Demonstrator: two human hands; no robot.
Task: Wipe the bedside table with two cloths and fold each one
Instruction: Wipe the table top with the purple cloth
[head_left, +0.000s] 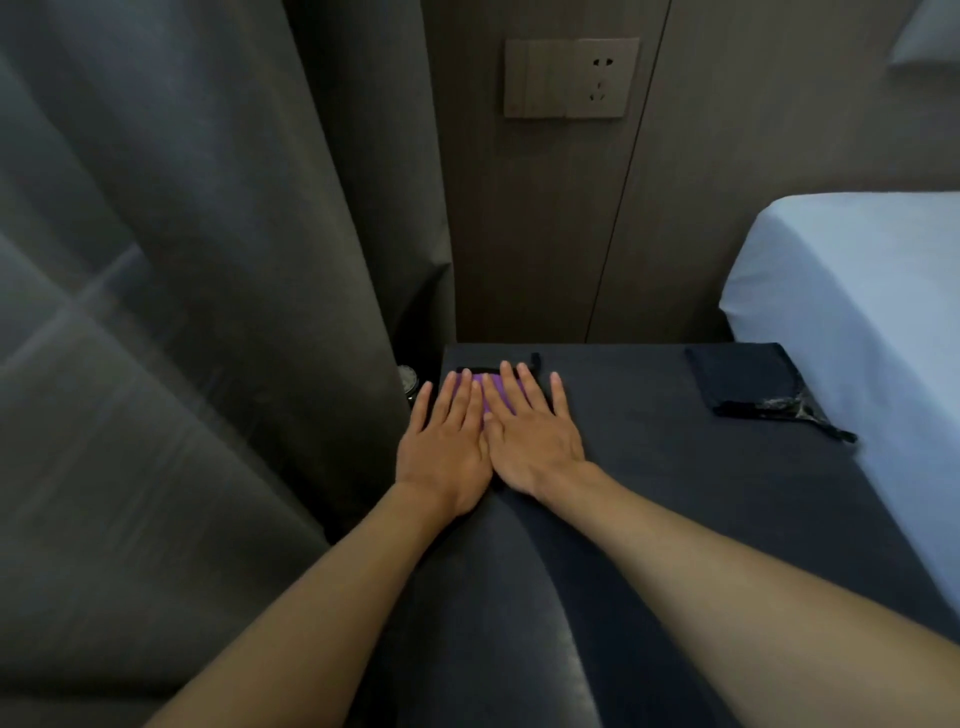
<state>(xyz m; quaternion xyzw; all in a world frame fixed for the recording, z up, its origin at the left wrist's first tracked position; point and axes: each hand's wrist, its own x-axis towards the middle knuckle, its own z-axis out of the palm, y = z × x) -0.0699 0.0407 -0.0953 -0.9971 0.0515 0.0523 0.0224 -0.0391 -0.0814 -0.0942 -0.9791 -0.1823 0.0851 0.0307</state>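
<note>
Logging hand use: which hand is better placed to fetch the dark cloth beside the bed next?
Right, probably. Both hands press flat on the purple cloth, but the right hand lies nearer the dark cloth, with bare tabletop between; the left hand would cross over.

1. The bedside table had a dark blue-grey, matte top with a faint sheen toward its near edge.
2. The purple cloth lay flat at the table's far left corner. A dark border showed along its far side. The left hand and the right hand pressed on it side by side with straight fingers and hid most of it.
3. The dark cloth lay folded into a flat rectangle at the table's far right corner, well apart from the purple one. It nearly matched the top in colour. A paler speckled strip ran along its near right edge.
</note>
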